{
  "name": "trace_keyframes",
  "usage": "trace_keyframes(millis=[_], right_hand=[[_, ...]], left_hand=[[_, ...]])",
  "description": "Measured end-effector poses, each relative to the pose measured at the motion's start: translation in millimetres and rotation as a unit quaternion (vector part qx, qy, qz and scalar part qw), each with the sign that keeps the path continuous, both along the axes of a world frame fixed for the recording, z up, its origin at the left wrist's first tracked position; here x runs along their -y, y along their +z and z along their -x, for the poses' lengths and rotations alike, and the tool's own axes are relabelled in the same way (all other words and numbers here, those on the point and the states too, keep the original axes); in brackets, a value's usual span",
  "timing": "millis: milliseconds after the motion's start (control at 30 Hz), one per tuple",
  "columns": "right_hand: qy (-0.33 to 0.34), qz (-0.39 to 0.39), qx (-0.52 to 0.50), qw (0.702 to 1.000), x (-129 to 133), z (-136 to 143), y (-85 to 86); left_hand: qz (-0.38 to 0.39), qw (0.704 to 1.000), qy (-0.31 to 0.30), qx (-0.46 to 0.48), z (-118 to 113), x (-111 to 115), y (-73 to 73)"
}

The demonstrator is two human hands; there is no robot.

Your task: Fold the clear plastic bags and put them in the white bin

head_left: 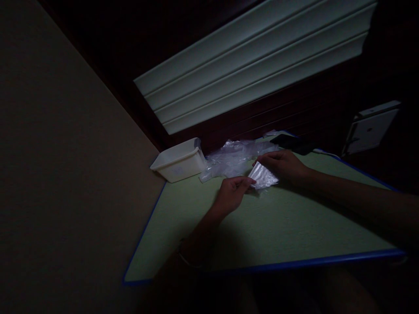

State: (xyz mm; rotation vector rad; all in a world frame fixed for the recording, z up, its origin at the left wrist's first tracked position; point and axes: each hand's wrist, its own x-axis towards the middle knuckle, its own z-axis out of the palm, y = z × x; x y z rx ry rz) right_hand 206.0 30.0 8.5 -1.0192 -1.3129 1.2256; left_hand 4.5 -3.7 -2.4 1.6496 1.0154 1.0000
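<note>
Between my two hands is a shiny, clear plastic bag [263,176], held just above the table. My left hand [231,193] pinches its left corner between thumb and fingers. The upper edge of the bag is gripped by my right hand [284,165], whose fingers are partly hidden behind it. Behind my hands a loose heap of clear plastic bags [231,158] spreads over the far part of the table. The dim light hides whether anything lies inside the held bag.
A white plastic bin [180,162] stands at the table's far left corner, against the wall. The pale green table [281,231] has a blue edge. A dark item [291,143] lies at the back right. A white, flat box-like object [372,130] stands beyond the table on the right.
</note>
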Motion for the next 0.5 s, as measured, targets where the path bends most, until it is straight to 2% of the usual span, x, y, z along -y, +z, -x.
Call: trace_keyframes(millis=[200,333,400,500], right_hand=[[0.01,0.022,-0.042,0.999,0.5,0.8,1.3],[-0.026,0.026,-0.058,0.998,0.9,1.7,5.4],[-0.043,0.024,-0.051,0.997,1.8,2.1,7.7],[-0.025,-0.003,-0.008,1.0,5.0,3.4,9.2]], left_hand=[[0.001,1.0,-0.002,0.01,0.0,0.7,2.9],[0.01,0.999,-0.024,0.032,-0.2,2.1,5.0],[0.019,0.999,-0.002,0.029,0.4,0.5,5.1],[0.02,0.996,0.077,0.034,0.5,-3.3,4.7]])
